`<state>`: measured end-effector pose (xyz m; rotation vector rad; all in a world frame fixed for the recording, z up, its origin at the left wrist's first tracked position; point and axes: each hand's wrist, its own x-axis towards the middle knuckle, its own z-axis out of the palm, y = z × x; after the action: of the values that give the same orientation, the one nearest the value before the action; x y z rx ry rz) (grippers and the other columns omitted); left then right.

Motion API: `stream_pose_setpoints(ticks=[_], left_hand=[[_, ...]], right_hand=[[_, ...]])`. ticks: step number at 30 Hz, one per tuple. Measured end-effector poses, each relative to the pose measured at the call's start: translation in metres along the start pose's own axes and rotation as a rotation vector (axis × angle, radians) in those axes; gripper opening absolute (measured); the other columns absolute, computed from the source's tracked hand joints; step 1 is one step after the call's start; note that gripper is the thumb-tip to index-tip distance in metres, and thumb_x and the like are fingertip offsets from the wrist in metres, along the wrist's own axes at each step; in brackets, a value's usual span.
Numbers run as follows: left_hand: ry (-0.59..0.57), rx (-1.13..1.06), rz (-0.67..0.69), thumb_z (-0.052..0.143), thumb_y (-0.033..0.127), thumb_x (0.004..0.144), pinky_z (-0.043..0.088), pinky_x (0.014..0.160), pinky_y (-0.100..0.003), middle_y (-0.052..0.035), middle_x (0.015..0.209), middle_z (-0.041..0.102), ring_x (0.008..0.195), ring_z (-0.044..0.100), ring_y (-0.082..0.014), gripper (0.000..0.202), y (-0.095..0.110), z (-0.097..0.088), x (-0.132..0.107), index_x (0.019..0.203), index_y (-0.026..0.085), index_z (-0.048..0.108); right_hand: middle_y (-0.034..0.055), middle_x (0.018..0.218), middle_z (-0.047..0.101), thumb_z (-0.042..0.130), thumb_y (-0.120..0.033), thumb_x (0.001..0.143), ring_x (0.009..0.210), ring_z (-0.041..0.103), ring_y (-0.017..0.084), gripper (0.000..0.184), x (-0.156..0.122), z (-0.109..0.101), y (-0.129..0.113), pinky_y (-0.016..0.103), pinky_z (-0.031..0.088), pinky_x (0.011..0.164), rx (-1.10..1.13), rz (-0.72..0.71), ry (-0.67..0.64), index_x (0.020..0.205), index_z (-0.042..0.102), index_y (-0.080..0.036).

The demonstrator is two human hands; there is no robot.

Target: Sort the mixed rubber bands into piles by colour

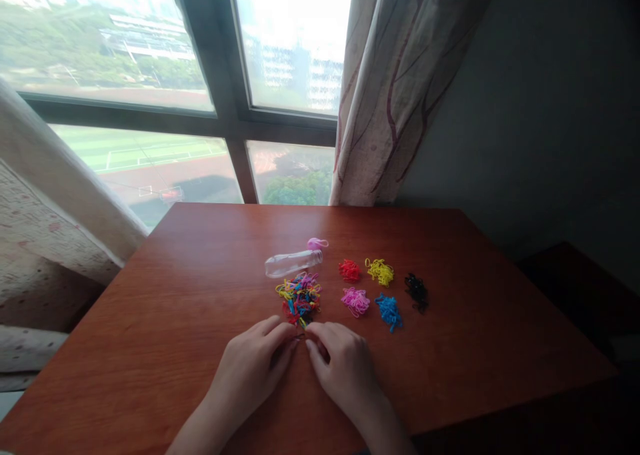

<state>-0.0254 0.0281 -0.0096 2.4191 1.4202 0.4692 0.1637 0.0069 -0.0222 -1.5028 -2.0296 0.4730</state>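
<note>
**Two hands meet at a heap of coloured elastic bands on a wooden worktop**

A reddish-brown wooden worktop [175, 308] stands under a window [200, 75], with patterned curtains [395, 88] hanging at either side. The left hand [255, 358] and right hand [343, 362] rest on the wood close together, fingertips almost touching at the near edge of a mixed pile of small elastic bands [299, 298] in many colours. The fingers of both hands are curled inward as if pinching something tiny between them, but whether either grip actually holds a band is too small to tell.

Just beyond the mixed pile lies a clear plastic bottle [293, 263] on its side, with a pink cap [317, 243] near its right end. To the right of the mixed pile sit five small single-colour heaps, apart from one another: a red heap [349, 270], a yellow heap [380, 271], a pink heap [355, 300], a blue heap [389, 310] and a black heap [416, 290] farthest right.
</note>
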Motion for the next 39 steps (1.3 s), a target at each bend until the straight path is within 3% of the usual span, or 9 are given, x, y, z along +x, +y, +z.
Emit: stream_pose_setpoints(ticks=[6,15,27,31,35,39], left_hand=[[-0.048,-0.022,0.006,0.046,0.026,0.096,0.050,0.071,-0.026,-0.0007,0.090,0.068,0.083,0.067,-0.0175,0.024,-0.003,0.000,-0.001,0.103,0.031,0.068],[-0.030,-0.105,0.033,0.046,0.025,0.096,0.049,0.068,-0.022,0.0000,0.089,0.068,0.079,0.067,-0.0149,0.024,-0.003,0.002,-0.002,0.099,0.029,0.069],[-0.020,-0.065,-0.050,0.043,0.032,0.098,0.048,0.067,-0.024,-0.0011,0.088,0.066,0.076,0.066,-0.0155,0.025,-0.004,0.003,-0.001,0.094,0.025,0.066],[-0.016,-0.044,-0.047,0.044,0.031,0.097,0.048,0.065,-0.023,-0.0007,0.089,0.066,0.075,0.067,-0.0157,0.023,-0.004,0.002,0.001,0.093,0.025,0.066],[-0.007,-0.047,-0.041,0.043,0.032,0.098,0.048,0.065,-0.023,-0.0009,0.089,0.067,0.076,0.067,-0.0158,0.024,-0.005,0.003,0.001,0.094,0.026,0.066],[-0.014,-0.033,-0.043,0.042,0.031,0.098,0.048,0.065,-0.024,-0.0008,0.089,0.066,0.076,0.067,-0.0160,0.025,-0.005,0.003,-0.001,0.094,0.026,0.067]], right_hand=[[-0.0007,0.084,0.068,0.060,-0.014,0.088,0.078,0.061,0.017,0.016,0.001,-0.002,-0.001,0.026,0.039,0.069,-0.024,-0.004,-0.038,0.098,0.065,-0.025],[-0.0009,0.082,0.067,0.059,-0.014,0.088,0.077,0.060,0.016,0.011,-0.001,0.000,0.003,0.025,0.037,0.068,-0.025,-0.027,-0.045,0.087,0.064,-0.024],[-0.0011,0.072,0.062,0.052,-0.015,0.089,0.066,0.058,0.015,0.013,-0.010,-0.005,0.009,0.024,0.037,0.062,0.103,0.069,0.105,0.082,0.061,-0.022],[0.0006,0.076,0.066,0.050,-0.026,0.094,0.064,0.061,0.014,0.017,-0.020,-0.032,0.039,0.022,0.044,0.061,0.150,0.147,0.221,0.088,0.066,-0.022],[0.0020,0.070,0.067,0.056,-0.043,0.090,0.059,0.061,0.016,0.027,-0.028,-0.072,0.096,0.023,0.046,0.058,-0.012,0.322,0.402,0.086,0.070,-0.020],[0.0042,0.069,0.068,0.056,-0.051,0.084,0.060,0.062,0.019,0.035,-0.034,-0.104,0.148,0.026,0.047,0.057,-0.177,0.461,0.475,0.085,0.071,-0.020]])
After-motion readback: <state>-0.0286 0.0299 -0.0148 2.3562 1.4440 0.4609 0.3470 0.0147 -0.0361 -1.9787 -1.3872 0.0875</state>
